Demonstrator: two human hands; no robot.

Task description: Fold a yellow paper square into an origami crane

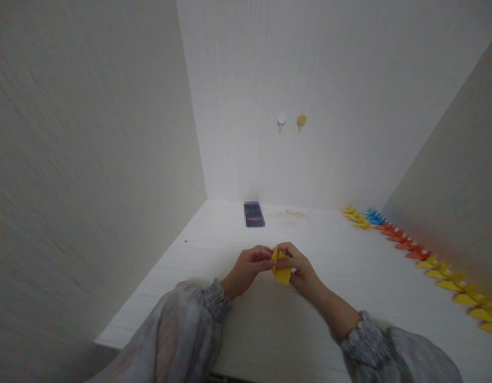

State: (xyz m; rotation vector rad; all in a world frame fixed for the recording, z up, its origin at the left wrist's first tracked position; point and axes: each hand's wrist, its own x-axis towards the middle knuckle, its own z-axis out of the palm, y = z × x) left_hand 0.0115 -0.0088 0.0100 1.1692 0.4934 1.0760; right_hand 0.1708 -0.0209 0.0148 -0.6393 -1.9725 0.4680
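A partly folded piece of yellow paper [283,275] is held between my two hands, above the middle of the white table. My left hand [251,265], with a ring on one finger, pinches its left edge between thumb and fingers. From the other side my right hand [301,266] grips the same paper, some of its fingers behind the sheet. The paper has creased flaps, with one point standing up. Where the fingertips meet, the small folds are hidden.
Folded paper cranes in yellow [449,276], orange-red [406,242] and blue [374,215] line the table's right side. A dark, pixelated flat object [254,214] lies near the back wall. Two hooks, white [281,120] and gold [301,121], are on that wall. A red speck [186,241] lies left.
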